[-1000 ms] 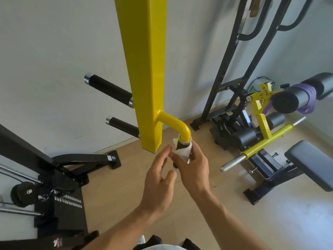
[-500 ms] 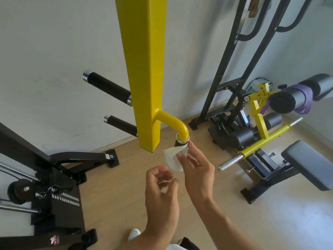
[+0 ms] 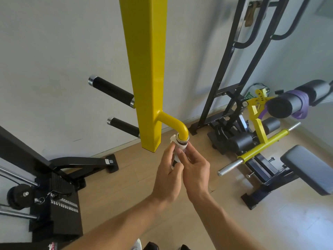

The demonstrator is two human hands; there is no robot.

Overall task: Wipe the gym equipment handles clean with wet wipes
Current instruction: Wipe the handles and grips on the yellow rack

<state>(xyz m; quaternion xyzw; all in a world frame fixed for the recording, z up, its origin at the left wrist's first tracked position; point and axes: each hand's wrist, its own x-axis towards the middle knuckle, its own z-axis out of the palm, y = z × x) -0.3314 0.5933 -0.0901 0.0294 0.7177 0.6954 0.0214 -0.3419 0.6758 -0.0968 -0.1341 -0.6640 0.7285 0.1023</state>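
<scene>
Rising back from below, left hand [image 3: 166, 175] now joins right hand [image 3: 195, 170], both pinching wet wipe [image 3: 177, 154] around handle [image 3: 182, 146] under yellow post [image 3: 146, 69].

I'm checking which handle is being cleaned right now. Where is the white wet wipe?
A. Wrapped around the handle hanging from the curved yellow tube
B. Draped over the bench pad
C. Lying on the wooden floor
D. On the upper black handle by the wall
A: the wet wipe wraps the handle below the curved yellow tube, held by both the left hand and right hand.
</scene>
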